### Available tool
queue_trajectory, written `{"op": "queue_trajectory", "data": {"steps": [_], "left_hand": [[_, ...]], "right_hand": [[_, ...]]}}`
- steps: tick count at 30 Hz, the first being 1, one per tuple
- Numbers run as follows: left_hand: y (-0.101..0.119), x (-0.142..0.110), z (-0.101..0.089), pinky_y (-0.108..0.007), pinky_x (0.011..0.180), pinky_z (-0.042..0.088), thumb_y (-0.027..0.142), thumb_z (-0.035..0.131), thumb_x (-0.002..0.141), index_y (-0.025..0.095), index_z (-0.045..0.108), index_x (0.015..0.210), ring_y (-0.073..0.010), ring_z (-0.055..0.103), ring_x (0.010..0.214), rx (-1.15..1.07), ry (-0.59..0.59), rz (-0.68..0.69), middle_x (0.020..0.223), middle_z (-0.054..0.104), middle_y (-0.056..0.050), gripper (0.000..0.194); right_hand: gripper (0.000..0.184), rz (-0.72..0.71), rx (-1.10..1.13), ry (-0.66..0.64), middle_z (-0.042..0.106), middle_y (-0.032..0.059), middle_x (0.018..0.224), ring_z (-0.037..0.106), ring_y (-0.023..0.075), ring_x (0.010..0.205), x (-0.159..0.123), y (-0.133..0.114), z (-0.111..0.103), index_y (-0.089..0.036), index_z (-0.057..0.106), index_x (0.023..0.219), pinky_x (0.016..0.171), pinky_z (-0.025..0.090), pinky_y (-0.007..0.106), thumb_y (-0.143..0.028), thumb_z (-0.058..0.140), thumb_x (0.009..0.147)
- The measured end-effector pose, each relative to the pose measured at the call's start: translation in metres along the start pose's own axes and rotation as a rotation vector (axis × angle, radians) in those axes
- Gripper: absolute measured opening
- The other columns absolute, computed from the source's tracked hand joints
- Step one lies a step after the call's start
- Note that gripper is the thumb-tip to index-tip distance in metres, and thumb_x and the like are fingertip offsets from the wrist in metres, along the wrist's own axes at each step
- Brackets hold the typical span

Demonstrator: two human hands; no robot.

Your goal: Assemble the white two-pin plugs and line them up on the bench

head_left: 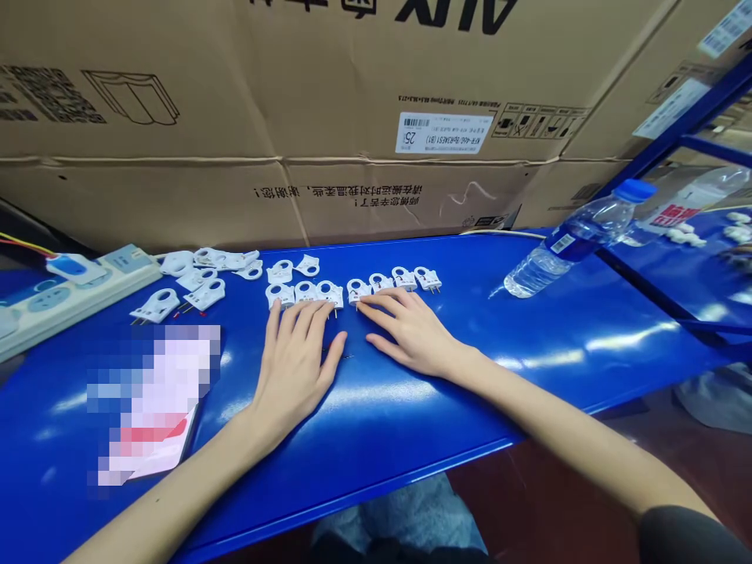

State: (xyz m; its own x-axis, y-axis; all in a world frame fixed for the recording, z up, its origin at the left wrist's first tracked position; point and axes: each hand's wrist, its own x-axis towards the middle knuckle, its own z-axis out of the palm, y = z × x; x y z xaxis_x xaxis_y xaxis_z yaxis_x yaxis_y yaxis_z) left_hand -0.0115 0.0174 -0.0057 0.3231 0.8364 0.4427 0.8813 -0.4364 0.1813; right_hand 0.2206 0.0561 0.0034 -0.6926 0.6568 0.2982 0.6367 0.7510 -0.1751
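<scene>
White plugs with ring-shaped handles and metal pins stand in a row on the blue table. My left hand lies palm down with its fingers stretched out and thumb apart, fingertips touching the near side of the left group of plugs. My right hand is also palm down with fingers extended, its fingertips at the right group of plugs. A small gap separates the two groups. Two more white ring-handled pieces lie just behind the left group. The hands partly hide the pins of the plugs.
A loose pile of white plug parts lies at the left, beside a power strip. A blurred-out pink device rests nearer. A water bottle leans at the right by a blue shelf frame. Cardboard boxes wall off the back.
</scene>
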Motion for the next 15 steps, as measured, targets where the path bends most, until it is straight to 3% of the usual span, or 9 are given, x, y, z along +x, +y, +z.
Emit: {"op": "queue_trajectory", "data": {"steps": [10,15], "left_hand": [[0.0046,-0.0017,-0.0023,-0.058,0.117,0.040,0.029,0.054,0.101,0.017,0.062,0.120,-0.0303,0.064,0.110,-0.046,0.085,0.030,0.112,0.073,-0.011,0.024],[0.0088,-0.0032,-0.0039,-0.056,0.116,0.042,0.025,0.056,0.100,0.019,0.062,0.117,-0.0277,0.066,0.109,-0.101,0.105,0.069,0.109,0.074,-0.009,0.019]], "right_hand": [[0.038,0.001,0.022,0.007,0.057,0.0114,0.154,0.046,0.0329,0.143,-0.0010,0.0020,-0.0009,-0.019,0.060,0.140,0.112,0.046,0.055,-0.035,0.055,0.106],[0.030,-0.001,0.018,0.014,0.056,0.0099,0.155,0.043,0.0335,0.146,-0.0012,0.0033,-0.0001,-0.018,0.066,0.128,0.115,0.045,0.055,-0.035,0.054,0.106]]}}
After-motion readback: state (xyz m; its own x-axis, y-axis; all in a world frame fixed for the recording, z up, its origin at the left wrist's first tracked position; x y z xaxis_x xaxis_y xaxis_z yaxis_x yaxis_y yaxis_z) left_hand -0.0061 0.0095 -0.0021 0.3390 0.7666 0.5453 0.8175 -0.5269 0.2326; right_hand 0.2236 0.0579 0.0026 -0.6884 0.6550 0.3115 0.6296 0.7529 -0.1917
